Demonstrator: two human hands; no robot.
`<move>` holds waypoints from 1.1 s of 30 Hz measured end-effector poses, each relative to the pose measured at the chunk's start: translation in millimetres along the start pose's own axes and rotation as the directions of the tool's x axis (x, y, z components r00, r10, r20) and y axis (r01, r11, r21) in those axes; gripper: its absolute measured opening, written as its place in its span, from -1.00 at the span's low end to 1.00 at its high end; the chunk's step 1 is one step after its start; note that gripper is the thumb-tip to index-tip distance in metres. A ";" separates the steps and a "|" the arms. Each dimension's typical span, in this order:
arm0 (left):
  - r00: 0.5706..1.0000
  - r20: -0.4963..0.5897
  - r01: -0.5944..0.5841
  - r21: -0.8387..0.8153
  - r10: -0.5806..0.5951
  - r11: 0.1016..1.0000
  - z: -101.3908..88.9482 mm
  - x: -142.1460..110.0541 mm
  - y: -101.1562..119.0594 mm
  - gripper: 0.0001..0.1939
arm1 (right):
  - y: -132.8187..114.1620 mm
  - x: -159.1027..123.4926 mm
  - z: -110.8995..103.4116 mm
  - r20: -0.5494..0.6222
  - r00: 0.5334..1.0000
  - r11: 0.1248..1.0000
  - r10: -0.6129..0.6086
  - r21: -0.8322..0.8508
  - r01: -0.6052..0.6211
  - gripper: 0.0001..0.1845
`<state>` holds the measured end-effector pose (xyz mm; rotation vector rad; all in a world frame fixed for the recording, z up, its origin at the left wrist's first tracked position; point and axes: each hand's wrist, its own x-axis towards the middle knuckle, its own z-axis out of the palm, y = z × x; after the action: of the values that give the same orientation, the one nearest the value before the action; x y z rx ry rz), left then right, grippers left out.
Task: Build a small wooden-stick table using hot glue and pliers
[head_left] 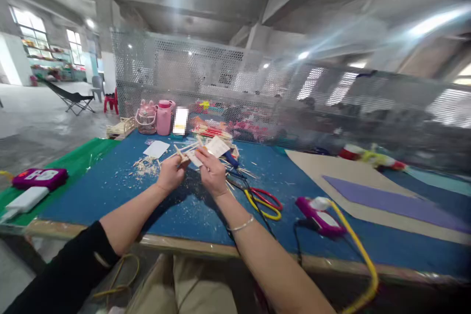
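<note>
Over the blue tabletop (121, 196), my left hand (172, 172) is closed on a small frame of pale wooden sticks (187, 147). My right hand (212, 171) meets it from the other side, its fingers pinched at a small pale, flat piece (194, 158) that touches the frame. Fingers hide much of both. Just beyond my right hand lies a printed white card (218, 146). A blue glue gun (231, 159) rests to its right among loose sticks. Closer to me are red- and yellow-handled scissors (263, 203). Wood scraps (147, 166) are scattered left of my hands.
Pink bottles (164, 118) and a wooden stick crate (121, 128) stand at the back left. A perforated metal screen (206, 68) runs behind the table. Purple power strips (320, 217) with cables, beige sheeting (312, 167) and a purple sheet (386, 201) occupy the right.
</note>
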<state>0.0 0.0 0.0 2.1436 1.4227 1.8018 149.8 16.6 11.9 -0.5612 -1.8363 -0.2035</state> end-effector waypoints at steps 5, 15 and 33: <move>0.999 0.037 -0.020 -0.027 0.021 0.999 1.0 -0.6 1.8 -0.89 | -12.5 -0.9 0.4 0.051 0.997 0.995 -0.061 0.082 0.057 -0.57; 0.999 0.044 -0.002 -0.045 0.003 0.999 2.2 -2.3 -1.1 -0.87 | -11.7 -1.4 1.9 0.053 0.994 0.995 -0.091 0.048 0.089 -0.56; 0.999 0.006 0.036 0.008 -0.036 0.999 1.7 -1.7 1.0 -0.87 | -9.5 2.0 -0.5 0.054 0.996 0.996 -0.070 0.058 0.067 -0.54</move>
<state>2.0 -0.8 -1.4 2.1110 1.4601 1.7789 145.3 8.7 15.2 -0.4699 -1.9113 -0.1833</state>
